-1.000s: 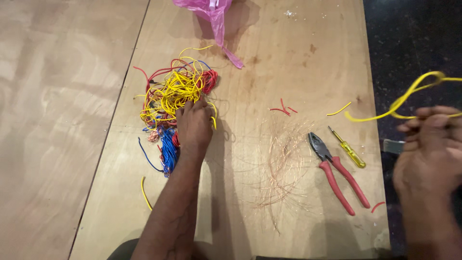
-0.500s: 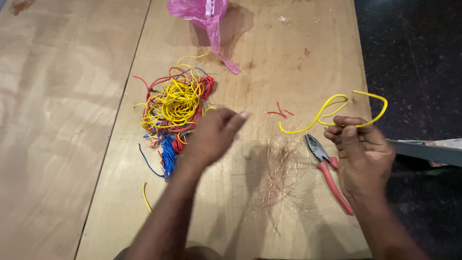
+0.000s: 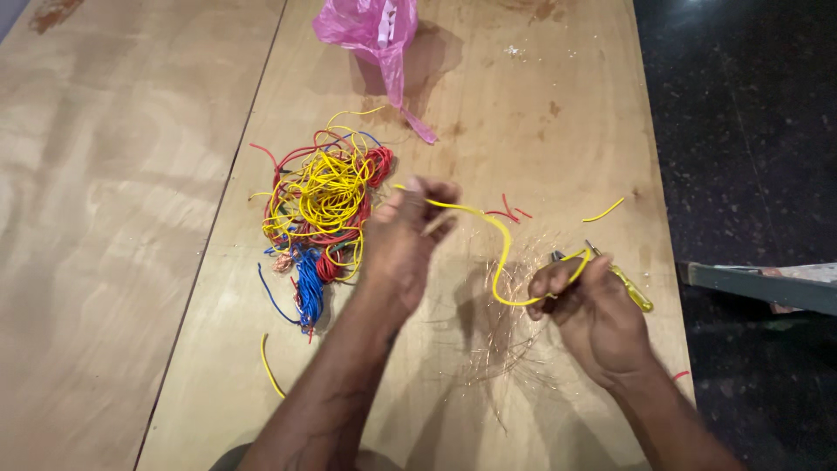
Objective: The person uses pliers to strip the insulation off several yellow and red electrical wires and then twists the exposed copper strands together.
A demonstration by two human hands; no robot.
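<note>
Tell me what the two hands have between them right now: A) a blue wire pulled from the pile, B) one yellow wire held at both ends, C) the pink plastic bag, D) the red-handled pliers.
B: the left hand pinches one end of a yellow wire and the right hand grips the other, so it curves between them above the plywood table; the tangled wire pile and pink bag lie untouched.

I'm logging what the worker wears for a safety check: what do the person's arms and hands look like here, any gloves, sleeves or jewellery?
Both hands are bare: no gloves on the left hand or the right hand. Both forearms are uncovered as far as the bottom of the picture, with no sleeve in view. No watch, ring or wristband shows on either side.
</note>
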